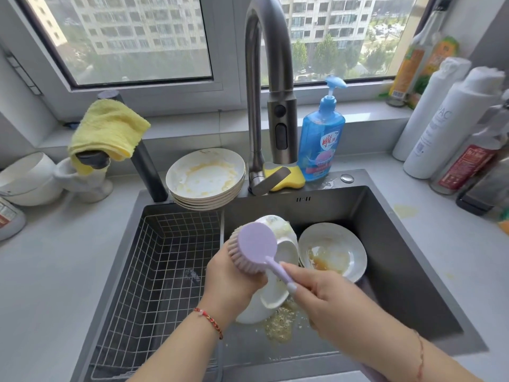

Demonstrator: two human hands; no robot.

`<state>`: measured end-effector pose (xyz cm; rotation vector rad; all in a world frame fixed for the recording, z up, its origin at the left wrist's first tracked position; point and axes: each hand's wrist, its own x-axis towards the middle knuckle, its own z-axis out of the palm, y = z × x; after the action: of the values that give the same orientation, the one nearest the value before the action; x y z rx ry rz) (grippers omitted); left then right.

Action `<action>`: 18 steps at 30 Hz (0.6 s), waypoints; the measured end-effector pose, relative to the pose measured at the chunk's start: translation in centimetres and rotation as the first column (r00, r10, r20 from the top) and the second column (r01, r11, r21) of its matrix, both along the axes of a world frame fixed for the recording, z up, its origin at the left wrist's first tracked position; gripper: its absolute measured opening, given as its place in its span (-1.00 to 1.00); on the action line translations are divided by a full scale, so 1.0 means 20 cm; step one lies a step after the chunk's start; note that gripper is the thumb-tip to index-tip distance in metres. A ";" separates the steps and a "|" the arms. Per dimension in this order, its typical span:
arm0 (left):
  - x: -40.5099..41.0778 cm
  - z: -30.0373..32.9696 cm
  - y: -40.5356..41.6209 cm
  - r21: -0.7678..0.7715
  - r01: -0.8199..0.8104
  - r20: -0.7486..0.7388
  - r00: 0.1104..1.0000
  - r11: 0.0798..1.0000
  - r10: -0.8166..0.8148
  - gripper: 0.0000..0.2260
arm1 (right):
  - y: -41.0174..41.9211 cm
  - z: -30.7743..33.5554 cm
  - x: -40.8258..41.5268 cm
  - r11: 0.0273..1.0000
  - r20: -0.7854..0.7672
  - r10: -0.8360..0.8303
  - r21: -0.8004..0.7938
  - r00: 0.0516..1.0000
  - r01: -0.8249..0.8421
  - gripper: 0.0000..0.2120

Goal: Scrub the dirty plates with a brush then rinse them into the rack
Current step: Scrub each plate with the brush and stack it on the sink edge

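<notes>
Over the sink, my left hand (232,279) grips a white plate (283,255) held on edge. My right hand (322,296) holds the handle of a purple round brush (257,245), whose bristle head presses against that plate. A second dirty plate (334,250) with brown sauce leans in the sink to the right. A stack of several dirty plates (206,179) with yellow residue sits on the sink's back ledge. The wire rack (157,271) fills the left part of the sink and holds nothing.
The tall faucet (268,86) arches above the sink (399,257). Food scraps (279,323) lie on the sink floor. A blue soap bottle (321,142) and yellow sponge (286,176) stand behind. White bowls (27,177), a yellow cloth (108,130) left; bottles (446,119) right.
</notes>
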<state>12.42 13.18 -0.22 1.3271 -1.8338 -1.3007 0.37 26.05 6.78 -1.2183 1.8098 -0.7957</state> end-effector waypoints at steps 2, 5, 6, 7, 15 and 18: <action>0.01 0.00 0.00 -0.002 0.041 0.008 0.999 0.999 -0.041 -0.55 | -0.02 0.03 -0.01 1.000 -0.029 0.004 0.030 1.000 -0.003 -0.62; 0.06 0.01 0.01 -0.067 0.129 0.074 0.990 0.989 -0.124 -0.66 | -0.07 0.05 -0.14 0.980 0.048 -0.195 0.060 0.980 0.192 -0.66; 0.07 0.00 0.01 -0.089 0.135 0.075 0.989 0.987 -0.128 -0.66 | -0.08 0.03 -0.20 0.958 0.090 -0.277 0.099 0.957 0.269 -0.68; 0.07 0.00 0.01 -0.098 0.125 0.065 0.991 0.987 -0.119 -0.67 | -0.08 -0.01 -0.25 0.932 0.138 -0.348 0.155 0.927 0.327 -0.69; 0.08 0.04 -0.07 -0.024 -0.096 -0.208 0.974 0.995 0.089 -0.63 | -0.02 -0.35 -0.20 0.785 0.605 -0.607 0.351 0.516 0.511 -0.84; 0.05 0.06 -0.05 0.036 -0.126 -0.339 0.932 0.991 0.131 -0.58 | -0.06 -0.39 -0.16 0.761 0.588 -0.622 0.296 0.518 0.578 -0.55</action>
<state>13.49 12.14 0.99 1.1243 -1.4788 -1.3763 -2.77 24.88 -1.11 -0.1212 1.5897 -1.3445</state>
